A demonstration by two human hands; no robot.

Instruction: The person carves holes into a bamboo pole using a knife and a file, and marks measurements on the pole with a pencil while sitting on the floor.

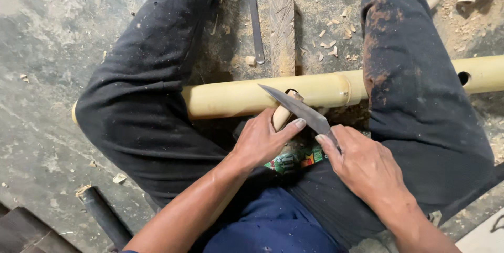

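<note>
While wood chips (331,43) litter the grey concrete floor (47,74), left hand (260,140) grips a peg (282,115), right hand (362,166) a knife (299,108).

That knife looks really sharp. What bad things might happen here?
The left hand holds a small bamboo piece right against the knife, its thumb beside the blade; a slip might cut it. The right hand grips close to the blade too. Both legs lie around the work, so a slipped blade might reach them.
</note>
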